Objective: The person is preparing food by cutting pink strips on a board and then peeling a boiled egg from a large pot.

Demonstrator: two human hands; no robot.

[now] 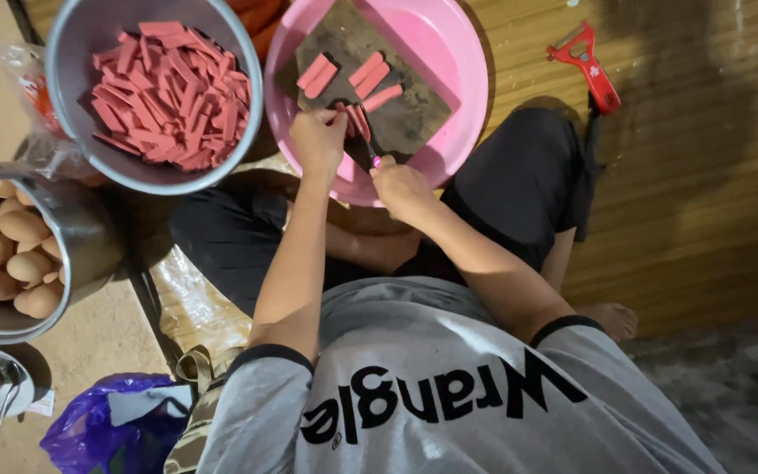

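Sausage strip on a dark cutting board inside the pink basin.
Left hand pinches the strip with closed fingers; right hand grips a knife at the board's near edge. Grey bowl of cut strips crowds the left; red peeler lies well apart.

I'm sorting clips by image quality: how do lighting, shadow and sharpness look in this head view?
Head view: soft even light on the pink basin and grey bowl, no harsh glare; heavy shadow darkens the wooden floor at right beyond the red peeler; left hand and right hand look sharp, the knife small and hard to read; edges bend from a wide lens.
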